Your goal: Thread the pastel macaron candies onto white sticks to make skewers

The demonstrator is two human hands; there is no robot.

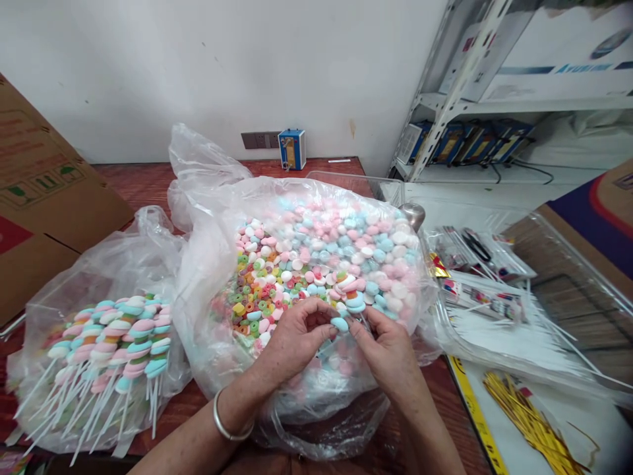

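My left hand (301, 333) pinches a light blue round marshmallow (339, 324) between thumb and fingertips. Close beside it, my right hand (388, 340) grips a candy skewer (352, 297), with pink, white, blue and orange pieces stacked along it; most of its stick is hidden by my fingers. Both hands are over a large clear plastic bag (208, 251) spread open. Inside lie loose pink, white and blue marshmallows (380, 254) and colourful ring gummies (247, 305).
Finished-looking marshmallow skewers (119, 333) lie in another bag at left. To the right are a tray of white sticks (514, 330), gold twist ties (539, 422) and a yellow ruler (475, 412). Cardboard boxes (54, 171) and a metal shelf (445, 119) flank the table; a small blue device (293, 149) stands behind.
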